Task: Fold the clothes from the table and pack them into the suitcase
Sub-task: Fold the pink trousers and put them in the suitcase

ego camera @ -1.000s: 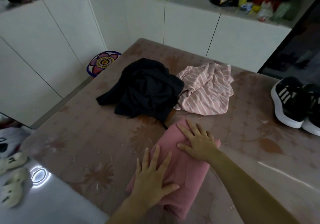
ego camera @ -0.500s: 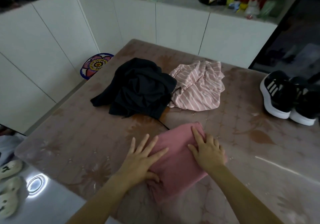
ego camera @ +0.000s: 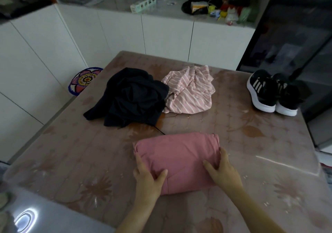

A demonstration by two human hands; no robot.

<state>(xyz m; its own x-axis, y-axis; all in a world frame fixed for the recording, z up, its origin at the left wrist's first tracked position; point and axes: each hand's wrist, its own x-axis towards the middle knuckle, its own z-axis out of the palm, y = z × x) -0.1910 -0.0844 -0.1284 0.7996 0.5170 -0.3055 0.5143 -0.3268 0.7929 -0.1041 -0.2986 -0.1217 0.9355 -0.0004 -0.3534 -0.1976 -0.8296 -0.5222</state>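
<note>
Hands sit nearest the camera at six o'clock. The left hand (ego camera: 148, 177) and the right hand (ego camera: 224, 173) each clasp one end of the folded pink garment (ego camera: 179, 151), thumb laid on top and fingers curled round the side edge. The left hand is at the bundle's eight o'clock corner and the right at its four o'clock corner. The bundle lies flat on the table (ego camera: 80, 160), a thick rectangle with its long side running nine to three.

It looks like soft knit, light and limp, with several layers that could slide apart on the glossy tabletop. My judgement is that it should be lifted from both ends at once, fingers under the bottom layer and thumbs pinning the top, so the middle does not sag and the fold stay closed.

At seven o'clock, off the table's near corner, is a shiny silver surface (ego camera: 53, 218). It may be the suitcase, but I cannot tell.

Farther out at eleven o'clock a black garment (ego camera: 133, 97) lies crumpled, a thin cord trailing from it toward the pink bundle. Touching it at one o'clock is a pink-and-white striped garment (ego camera: 190, 92), also unfolded. A pair of black sneakers (ego camera: 265, 92) stands at two o'clock by the table's edge, well apart from the clothes. So one piece appears folded and two are waiting.
</note>
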